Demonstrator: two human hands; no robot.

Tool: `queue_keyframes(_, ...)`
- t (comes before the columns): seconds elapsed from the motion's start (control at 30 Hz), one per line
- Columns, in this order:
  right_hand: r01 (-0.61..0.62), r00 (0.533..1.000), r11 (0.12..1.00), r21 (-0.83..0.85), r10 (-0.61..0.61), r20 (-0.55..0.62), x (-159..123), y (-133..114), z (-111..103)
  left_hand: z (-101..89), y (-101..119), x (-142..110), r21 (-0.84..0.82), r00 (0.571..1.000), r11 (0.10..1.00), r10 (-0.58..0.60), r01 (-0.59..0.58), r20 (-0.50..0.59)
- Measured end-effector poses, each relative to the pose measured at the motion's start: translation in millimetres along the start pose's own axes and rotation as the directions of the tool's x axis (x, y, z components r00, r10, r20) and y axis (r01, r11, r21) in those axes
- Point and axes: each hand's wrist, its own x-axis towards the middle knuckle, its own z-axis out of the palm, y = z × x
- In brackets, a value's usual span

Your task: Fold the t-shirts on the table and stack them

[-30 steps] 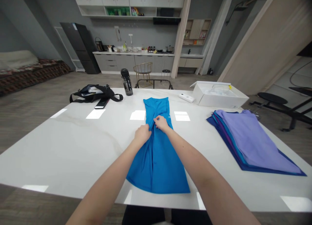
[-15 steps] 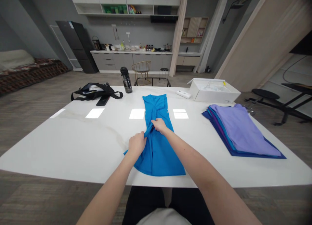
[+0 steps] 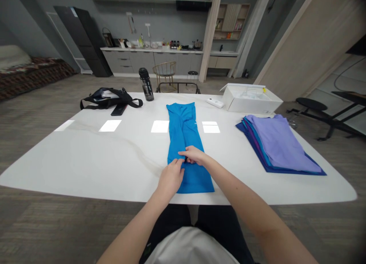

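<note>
A bright blue garment [image 3: 183, 130] lies lengthwise in front of me, folded into a long narrow strip, with a small white mark near its right edge. Its exact kind is not clear. My left hand [image 3: 172, 175] is on its lower left part, thumb and fingers closed on the cloth. Just above and to the right, my right hand [image 3: 194, 156] pinches the same fabric near the middle, its index finger stretched out to the left. The fingertips of both hands almost meet, and the cloth between them is partly hidden.
On the white table [image 3: 114, 161], a stack of folded purple and blue clothes [image 3: 274, 142] lies right. Behind it are an open white box [image 3: 251, 102] and a small white device [image 3: 215, 103]. A black bottle [image 3: 146, 85], a black bag [image 3: 105, 98] and a phone [image 3: 118, 110] stand back left.
The flared lower left part of the garment has been folded inward to the right, so the strip is narrower. My left hand has moved right and both hands are closer together. The view has tilted down.
</note>
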Motion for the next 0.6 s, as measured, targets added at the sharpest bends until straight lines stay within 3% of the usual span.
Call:
queue_keyframes(0.1, 0.105, 0.992, 0.991, 0.078, -0.1, -0.071, -15, 17, 1, 10.3, -3, -14, -0.095, 0.998, 0.995, 0.026, -0.031, -0.051)
queue_keyframes(0.2, 0.105, 0.991, 0.983, 0.149, -0.09, -0.103, -32, 31, 3, 18.1, -3, -32, -0.186, 0.992, 0.981, 0.034, -0.057, -0.125)
queue_keyframes(0.3, 0.054, 0.998, 0.967, 0.25, -0.046, -0.039, -50, 42, 8, 23.4, 0, -44, -0.218, 0.974, 0.971, 0.047, -0.097, -0.224)
queue_keyframes(0.4, 0.049, 0.999, 0.927, 0.371, -0.047, -0.016, -67, 49, 13, 25.9, 3, -50, -0.132, 0.943, 0.969, 0.162, -0.207, -0.292)
queue_keyframes(0.5, 0.155, 0.988, 0.884, 0.441, -0.127, -0.093, -81, 55, 13, 27.2, 4, -51, -0.026, 0.906, 0.939, 0.323, -0.342, -0.274)
queue_keyframes(0.6, 0.21, 0.975, 0.91, 0.358, -0.17, -0.141, -90, 64, 10, 30.3, 4, -50, 0.035, 0.9, 0.916, 0.401, -0.401, -0.172)
